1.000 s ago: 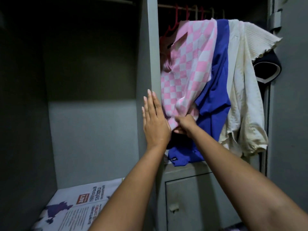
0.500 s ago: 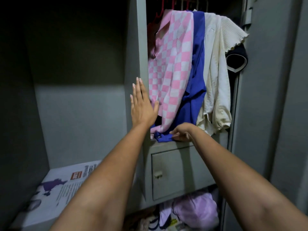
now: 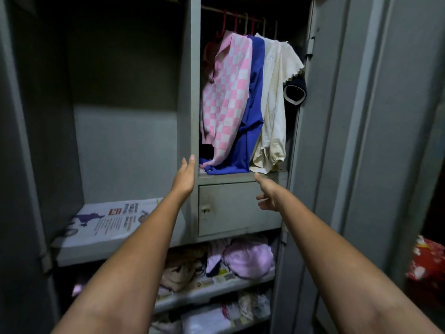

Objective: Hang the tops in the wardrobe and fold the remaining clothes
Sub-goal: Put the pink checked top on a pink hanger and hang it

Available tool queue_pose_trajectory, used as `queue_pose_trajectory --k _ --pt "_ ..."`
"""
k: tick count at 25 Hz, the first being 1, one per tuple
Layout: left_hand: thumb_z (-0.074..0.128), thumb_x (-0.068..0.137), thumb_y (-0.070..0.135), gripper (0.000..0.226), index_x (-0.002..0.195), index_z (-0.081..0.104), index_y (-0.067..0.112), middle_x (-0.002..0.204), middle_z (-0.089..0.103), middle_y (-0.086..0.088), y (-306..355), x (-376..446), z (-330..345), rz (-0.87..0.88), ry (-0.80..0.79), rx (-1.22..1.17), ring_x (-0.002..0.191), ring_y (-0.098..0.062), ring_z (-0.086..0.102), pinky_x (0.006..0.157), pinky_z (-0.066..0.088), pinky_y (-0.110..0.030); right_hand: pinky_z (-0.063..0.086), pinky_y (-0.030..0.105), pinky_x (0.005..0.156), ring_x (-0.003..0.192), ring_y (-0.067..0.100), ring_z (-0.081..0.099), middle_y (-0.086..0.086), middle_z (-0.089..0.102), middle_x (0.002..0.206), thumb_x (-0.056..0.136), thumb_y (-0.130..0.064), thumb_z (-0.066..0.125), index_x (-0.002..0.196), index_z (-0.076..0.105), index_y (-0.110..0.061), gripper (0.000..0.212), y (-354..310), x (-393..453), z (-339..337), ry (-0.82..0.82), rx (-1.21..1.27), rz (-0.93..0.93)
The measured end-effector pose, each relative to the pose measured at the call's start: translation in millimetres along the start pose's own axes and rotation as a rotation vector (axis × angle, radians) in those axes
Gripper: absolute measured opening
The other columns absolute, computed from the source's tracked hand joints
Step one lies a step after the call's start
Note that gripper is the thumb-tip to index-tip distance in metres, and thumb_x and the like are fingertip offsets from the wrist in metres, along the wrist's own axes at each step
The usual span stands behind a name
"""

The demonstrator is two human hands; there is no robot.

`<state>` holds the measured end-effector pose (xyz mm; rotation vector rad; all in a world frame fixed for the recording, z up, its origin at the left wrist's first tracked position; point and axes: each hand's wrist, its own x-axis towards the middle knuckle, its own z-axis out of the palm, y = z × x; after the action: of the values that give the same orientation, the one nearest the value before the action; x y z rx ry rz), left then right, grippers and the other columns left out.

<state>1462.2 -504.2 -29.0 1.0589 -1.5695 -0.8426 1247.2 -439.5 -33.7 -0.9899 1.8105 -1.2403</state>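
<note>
Both hands have drawn back from the hanging tops since the earlier frame; the right hand (image 3: 267, 194) has released the hem.

Grey metal wardrobe (image 3: 190, 92): newspaper-lined shelf (image 3: 108, 222) at left. Left hand (image 3: 186, 175), fingers straight, lies against the centre divider, holding nothing. On the rail hang a pink-and-white checked top (image 3: 228, 97), blue top (image 3: 252, 121) and cream ribbed top (image 3: 274, 104), hems resting on the locker (image 3: 238, 208) top. Right hand is loosely spread, empty, before the locker.
</note>
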Motion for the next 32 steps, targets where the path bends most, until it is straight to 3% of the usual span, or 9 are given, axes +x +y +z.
queue_pose_trajectory --k 3,5,13,17,19,20,24,28,32 --pt "0.023 0.099 0.053 0.068 0.152 0.016 0.012 0.159 0.014 -0.002 -12.2 -63.8 15.0 -0.042 -0.085 -0.053 0.146 -0.017 0.014 0.117 0.010 -0.031 0.036 0.035 0.099 0.117 0.028 0.045 0.016 0.041 0.139 0.096 -0.063 0.026 0.150 0.026 -0.015 0.072 34.8 -64.1 -17.2 -0.013 -0.029 0.008" --pt "0.023 0.100 0.053 0.067 0.152 0.019 0.011 0.159 0.015 -0.003 -15.2 -97.0 22.2 -0.082 -0.106 -0.072 0.146 -0.017 0.015 0.118 0.010 -0.031 0.022 0.039 0.114 0.140 0.029 0.028 0.012 0.025 0.155 0.098 -0.060 0.022 0.152 0.019 -0.017 0.070 54.8 -103.4 -28.8 -0.055 -0.008 0.001" --pt "0.025 0.100 0.051 0.062 0.148 0.031 0.011 0.155 0.028 -0.004 72.8 -175.9 95.4 -0.001 -0.319 -0.195 0.143 -0.019 0.024 0.117 0.015 -0.031 0.005 0.043 0.118 0.148 0.022 0.003 0.000 0.007 0.160 0.095 -0.063 0.028 0.153 0.013 -0.017 0.076 90.6 -191.0 -114.0 0.005 0.092 -0.032" --pt "0.027 0.101 0.047 0.060 0.148 0.027 0.009 0.156 0.024 -0.005 109.8 -221.5 156.0 0.074 -0.541 -0.281 0.144 -0.017 0.021 0.117 0.013 -0.029 0.017 0.036 0.117 0.143 0.021 0.024 -0.005 0.030 0.151 0.094 -0.057 0.041 0.148 0.030 -0.010 0.072 105.5 -256.3 -180.0 0.228 0.224 -0.100" --pt "0.027 0.102 0.044 0.059 0.149 0.026 0.009 0.157 0.023 -0.004 129.1 -245.4 180.2 0.098 -0.660 -0.325 0.145 -0.017 0.019 0.116 0.013 -0.029 0.024 0.038 0.112 0.140 0.024 0.031 -0.001 0.038 0.146 0.084 -0.065 0.052 0.144 0.038 -0.010 0.083 113.7 -295.3 -213.4 0.428 0.228 -0.098" --pt "0.026 0.102 0.045 0.058 0.149 0.025 0.010 0.157 0.022 -0.003 139.4 -258.1 188.8 0.107 -0.711 -0.339 0.145 -0.017 0.019 0.116 0.013 -0.029 0.025 0.038 0.111 0.139 0.025 0.032 0.001 0.039 0.146 0.081 -0.068 0.055 0.144 0.039 -0.010 0.087 118.3 -314.6 -229.1 0.530 0.215 -0.079" --pt "0.023 0.101 0.050 0.060 0.150 0.023 0.016 0.157 0.024 -0.003 173.3 -304.8 216.4 0.134 -0.922 -0.418 0.143 -0.020 0.023 0.116 0.018 -0.036 0.018 0.035 0.114 0.143 0.024 0.022 0.004 0.030 0.153 0.099 -0.038 0.044 0.146 0.034 -0.008 0.056 147.9 -398.4 -281.2 0.810 0.148 -0.026" --pt "0.022 0.099 0.055 0.064 0.151 0.020 0.019 0.157 0.023 -0.002 196.3 -348.7 232.1 0.171 -1.063 -0.457 0.144 -0.019 0.021 0.118 0.017 -0.038 0.015 0.039 0.116 0.145 0.026 0.018 0.007 0.021 0.158 0.097 -0.044 0.045 0.148 0.032 -0.012 0.061 168.3 -467.2 -302.0 1.000 0.092 0.042" --pt "0.024 0.098 0.057 0.067 0.151 0.021 0.016 0.157 0.023 -0.002 206.6 -381.4 241.7 0.177 -1.159 -0.456 0.145 -0.018 0.019 0.119 0.014 -0.037 0.013 0.043 0.116 0.146 0.027 0.015 0.006 0.019 0.158 0.096 -0.049 0.044 0.149 0.029 -0.017 0.064 176.8 -501.6 -306.4 1.024 0.110 0.111"
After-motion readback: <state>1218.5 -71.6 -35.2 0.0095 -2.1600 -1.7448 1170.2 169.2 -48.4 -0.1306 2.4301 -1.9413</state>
